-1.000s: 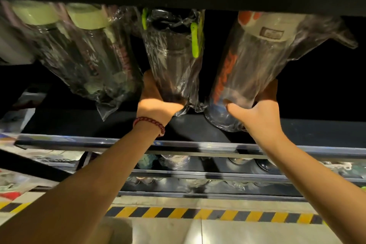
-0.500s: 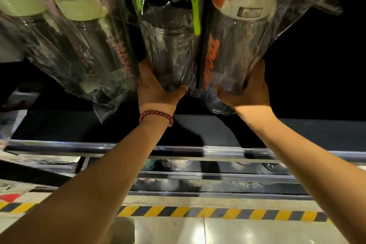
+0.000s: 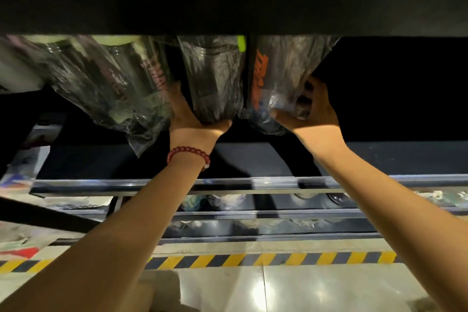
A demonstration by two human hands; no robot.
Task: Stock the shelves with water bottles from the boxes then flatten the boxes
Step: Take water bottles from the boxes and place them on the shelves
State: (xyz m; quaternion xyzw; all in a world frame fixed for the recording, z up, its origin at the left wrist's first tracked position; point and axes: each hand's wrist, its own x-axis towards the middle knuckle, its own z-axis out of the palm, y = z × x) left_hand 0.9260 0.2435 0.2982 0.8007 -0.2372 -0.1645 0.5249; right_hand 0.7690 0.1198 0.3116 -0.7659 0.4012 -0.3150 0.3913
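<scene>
The left hand [image 3: 196, 121] is cupping the base of a plastic-wrapped bottle with a green strap [image 3: 215, 78], thumb curling under its right side and the fingers [image 3: 177, 99] wrapping up behind its left side. The right hand [image 3: 312, 111] is gripping the base of a wrapped bottle with orange lettering [image 3: 276, 76], thumb across the front and fingers curling round the right side. Both bottles are touching, leaning on the dark shelf [image 3: 253, 159], tops hidden by the shelf above [image 3: 228, 0]. More wrapped bottles [image 3: 109, 78] are leaning just left. A red bead bracelet [image 3: 188, 153] is circling the left wrist.
</scene>
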